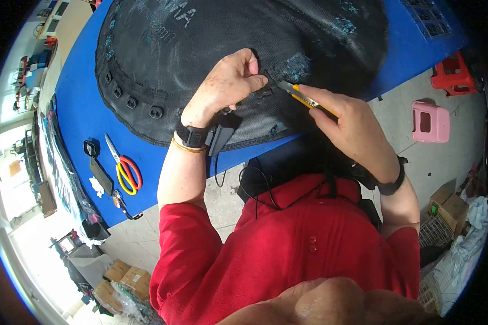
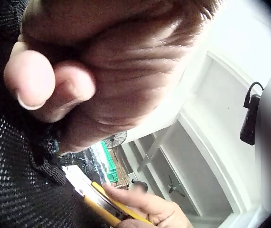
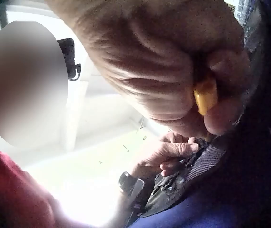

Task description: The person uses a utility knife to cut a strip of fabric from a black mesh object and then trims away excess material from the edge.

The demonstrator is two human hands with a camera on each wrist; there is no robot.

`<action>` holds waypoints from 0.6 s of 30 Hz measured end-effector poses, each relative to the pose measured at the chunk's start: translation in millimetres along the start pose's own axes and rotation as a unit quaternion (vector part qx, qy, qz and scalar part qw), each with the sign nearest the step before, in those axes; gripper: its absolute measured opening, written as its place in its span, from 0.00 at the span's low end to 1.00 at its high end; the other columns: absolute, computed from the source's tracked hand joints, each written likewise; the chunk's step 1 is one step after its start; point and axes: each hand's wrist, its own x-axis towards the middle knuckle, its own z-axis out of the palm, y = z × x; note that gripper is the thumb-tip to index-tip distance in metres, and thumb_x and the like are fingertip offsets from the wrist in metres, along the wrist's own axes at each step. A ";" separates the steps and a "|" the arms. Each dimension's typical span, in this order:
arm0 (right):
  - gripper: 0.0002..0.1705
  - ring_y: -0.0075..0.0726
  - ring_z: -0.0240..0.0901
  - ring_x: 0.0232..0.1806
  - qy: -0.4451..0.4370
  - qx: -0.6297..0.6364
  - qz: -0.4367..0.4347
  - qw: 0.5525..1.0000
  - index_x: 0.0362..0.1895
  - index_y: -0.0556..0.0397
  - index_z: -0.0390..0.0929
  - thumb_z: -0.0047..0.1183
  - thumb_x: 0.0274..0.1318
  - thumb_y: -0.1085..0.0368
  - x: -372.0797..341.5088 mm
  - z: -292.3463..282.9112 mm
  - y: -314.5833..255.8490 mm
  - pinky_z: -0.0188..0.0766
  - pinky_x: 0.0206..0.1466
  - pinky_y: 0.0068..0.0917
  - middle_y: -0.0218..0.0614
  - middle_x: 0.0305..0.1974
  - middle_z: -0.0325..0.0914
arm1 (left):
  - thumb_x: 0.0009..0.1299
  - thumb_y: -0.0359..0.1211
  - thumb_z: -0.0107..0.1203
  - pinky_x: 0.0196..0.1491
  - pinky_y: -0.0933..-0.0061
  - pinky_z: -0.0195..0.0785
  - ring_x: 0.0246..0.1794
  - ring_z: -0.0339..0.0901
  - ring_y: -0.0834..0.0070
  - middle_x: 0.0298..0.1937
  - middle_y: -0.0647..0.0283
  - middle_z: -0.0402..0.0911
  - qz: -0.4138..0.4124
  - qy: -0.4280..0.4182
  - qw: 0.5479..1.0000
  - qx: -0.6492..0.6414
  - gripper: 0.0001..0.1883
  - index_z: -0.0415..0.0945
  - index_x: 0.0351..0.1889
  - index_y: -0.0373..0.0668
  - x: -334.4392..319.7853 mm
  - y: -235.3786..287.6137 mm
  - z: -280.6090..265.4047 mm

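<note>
A large round piece of black mesh fabric (image 1: 200, 49) lies over the blue tabletop. My left hand (image 1: 225, 81) is at its near part, thumb and curled fingers pinching a small black strap piece (image 1: 264, 76) on the mesh. In the left wrist view, the curled fingertips (image 2: 29, 78) are close against the mesh. My right hand (image 1: 358, 127) grips a yellow utility knife (image 1: 307, 101), its blade out and pointing at the strap by my left thumb. In the right wrist view, the knife's yellow end (image 3: 206, 97) shows between the curled fingers.
Several square black plastic fittings (image 1: 156, 112) line the mesh's left edge. Scissors with red and yellow handles (image 1: 127, 174) lie on the blue table (image 1: 149, 165) at left, beside a dark strap-like device (image 1: 100, 176). Red (image 1: 454, 73) and pink stools (image 1: 431, 121) stand on the floor at right.
</note>
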 end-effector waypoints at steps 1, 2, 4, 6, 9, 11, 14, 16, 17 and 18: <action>0.24 0.56 0.85 0.38 -0.003 -0.002 -0.002 1.000 0.64 0.45 0.79 0.61 0.63 0.69 -3.0 -1.3 -0.6 0.80 0.41 0.46 0.48 0.40 0.86 | 0.73 0.35 0.68 0.15 0.79 0.55 0.12 0.63 0.88 0.20 0.74 0.69 0.000 -0.001 1.000 -0.001 0.15 0.68 0.37 0.45 0.6 -1.3 0.0; 0.25 0.56 0.85 0.39 -0.005 -0.004 -0.003 1.000 0.64 0.45 0.79 0.61 0.63 0.69 -5.1 -2.0 -1.6 0.80 0.41 0.46 0.48 0.41 0.87 | 0.73 0.36 0.68 0.15 0.79 0.55 0.12 0.63 0.88 0.20 0.74 0.69 -0.005 -0.002 1.000 -0.006 0.16 0.68 0.37 0.45 1.2 -2.9 0.2; 0.25 0.56 0.85 0.39 -0.001 -0.004 0.003 1.000 0.64 0.45 0.79 0.61 0.63 0.69 -8.0 -0.6 -2.9 0.80 0.41 0.46 0.48 0.41 0.87 | 0.72 0.37 0.69 0.15 0.79 0.55 0.12 0.63 0.87 0.20 0.74 0.69 -0.015 -0.004 1.000 -0.018 0.17 0.68 0.37 0.45 1.6 -5.3 0.5; 0.25 0.56 0.85 0.39 0.000 -0.005 0.007 1.000 0.65 0.45 0.79 0.61 0.63 0.69 -9.9 0.7 -3.1 0.80 0.41 0.46 0.47 0.41 0.86 | 0.72 0.38 0.70 0.15 0.79 0.55 0.12 0.63 0.87 0.19 0.74 0.69 -0.011 0.003 1.000 0.006 0.17 0.68 0.38 0.45 -0.9 1.4 0.2; 0.25 0.55 0.85 0.39 -0.002 -0.018 0.008 1.000 0.65 0.45 0.78 0.61 0.64 0.69 -12.3 0.6 -3.3 0.80 0.41 0.46 0.46 0.41 0.86 | 0.71 0.38 0.70 0.15 0.78 0.55 0.12 0.63 0.86 0.19 0.73 0.69 -0.001 0.012 1.000 0.022 0.18 0.68 0.39 0.45 -1.5 1.8 1.5; 0.24 0.55 0.84 0.38 -0.003 -0.030 0.006 1.000 0.65 0.44 0.78 0.61 0.64 0.69 -13.6 2.1 -3.6 0.80 0.41 0.46 0.46 0.41 0.86 | 0.71 0.38 0.70 0.15 0.78 0.55 0.12 0.63 0.85 0.19 0.73 0.69 0.000 0.012 1.000 0.024 0.18 0.69 0.39 0.44 -2.3 2.3 1.5; 0.24 0.53 0.84 0.39 0.014 -0.022 -0.005 1.000 0.65 0.44 0.79 0.61 0.64 0.68 -14.7 4.0 -3.5 0.80 0.41 0.45 0.44 0.42 0.86 | 0.71 0.38 0.70 0.15 0.77 0.56 0.12 0.64 0.85 0.20 0.73 0.69 -0.004 0.011 1.000 0.025 0.18 0.69 0.40 0.44 -3.9 5.4 1.3; 0.24 0.53 0.84 0.39 0.014 -0.022 0.000 1.000 0.65 0.43 0.79 0.61 0.64 0.68 -15.8 2.7 -5.4 0.80 0.42 0.44 0.43 0.42 0.86 | 0.71 0.38 0.70 0.15 0.77 0.56 0.12 0.64 0.85 0.20 0.72 0.69 0.003 0.016 0.999 0.030 0.17 0.69 0.40 0.44 -2.7 2.2 2.4; 0.24 0.52 0.84 0.40 0.013 -0.022 0.002 1.000 0.65 0.42 0.79 0.61 0.65 0.68 -16.2 2.0 -6.1 0.80 0.42 0.44 0.43 0.42 0.86 | 0.71 0.38 0.70 0.16 0.77 0.56 0.13 0.64 0.85 0.20 0.72 0.69 0.002 0.016 0.999 0.030 0.17 0.69 0.40 0.44 -3.2 2.2 2.4; 0.24 0.52 0.84 0.40 0.020 -0.020 0.001 1.000 0.65 0.42 0.79 0.61 0.65 0.67 -15.9 2.0 -6.5 0.80 0.42 0.44 0.43 0.42 0.86 | 0.71 0.38 0.70 0.16 0.77 0.57 0.13 0.64 0.85 0.20 0.73 0.70 0.002 0.016 0.999 0.029 0.17 0.69 0.40 0.44 -4.0 2.5 2.2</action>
